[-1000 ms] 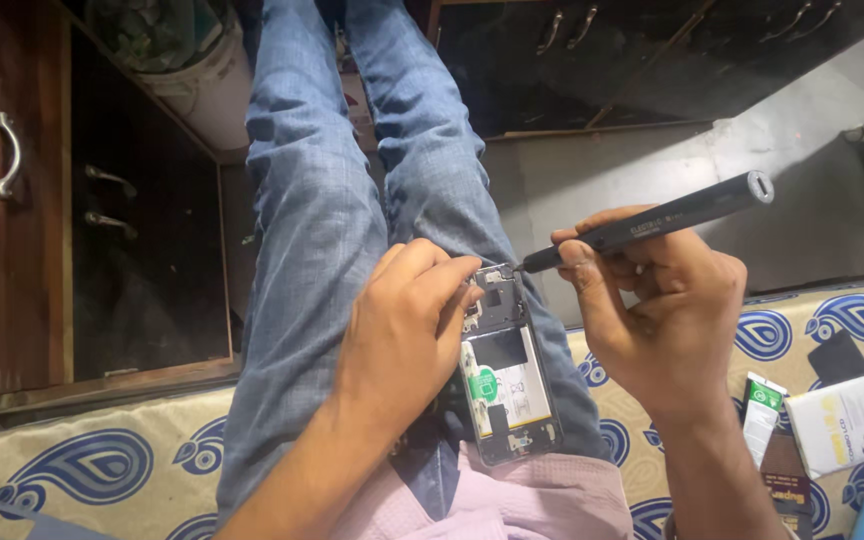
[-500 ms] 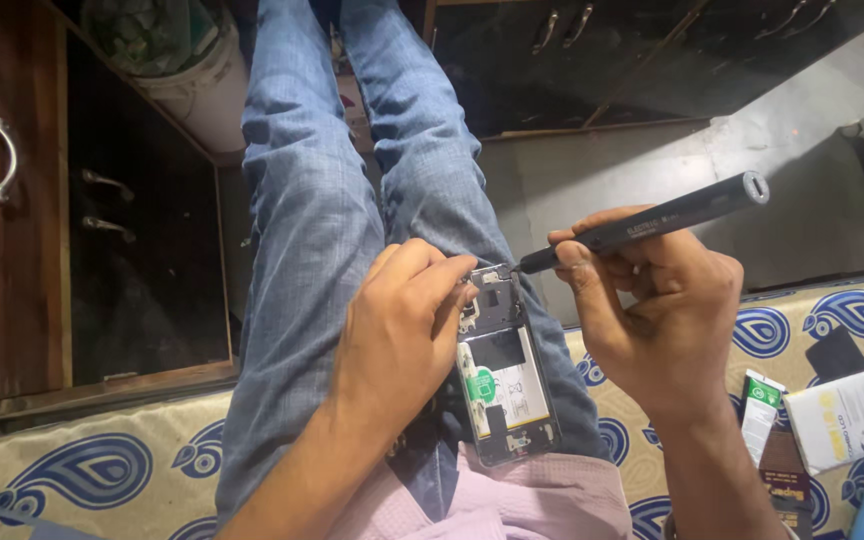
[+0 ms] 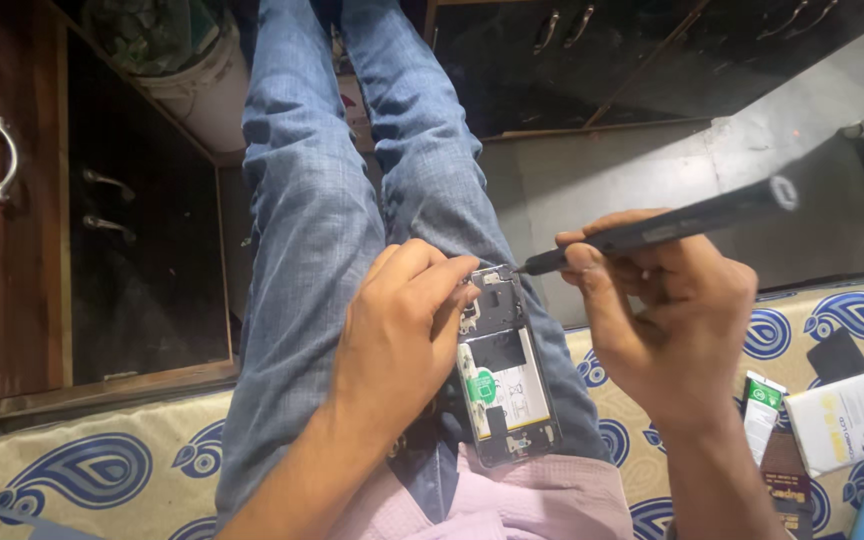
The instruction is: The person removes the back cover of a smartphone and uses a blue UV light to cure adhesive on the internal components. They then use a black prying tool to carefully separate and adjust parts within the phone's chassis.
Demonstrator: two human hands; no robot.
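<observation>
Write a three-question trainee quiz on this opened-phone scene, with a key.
1. True or false: the left hand steadies the opened phone with its back cover off on the person's blue-jeaned lap.
2. What does the right hand hold? A) long dark pen-shaped screwdriver B) tweezers C) brush
3. Fill in: the tool's tip meets the phone at its ___ right corner, the end farthest from the pink shirt.

Key: 1 true; 2 A, the long dark pen-shaped screwdriver; 3 top.

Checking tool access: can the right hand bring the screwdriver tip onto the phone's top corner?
Probably yes: the right hand aims the screwdriver at the opened phone; the left hand steadies the other edge.
</observation>
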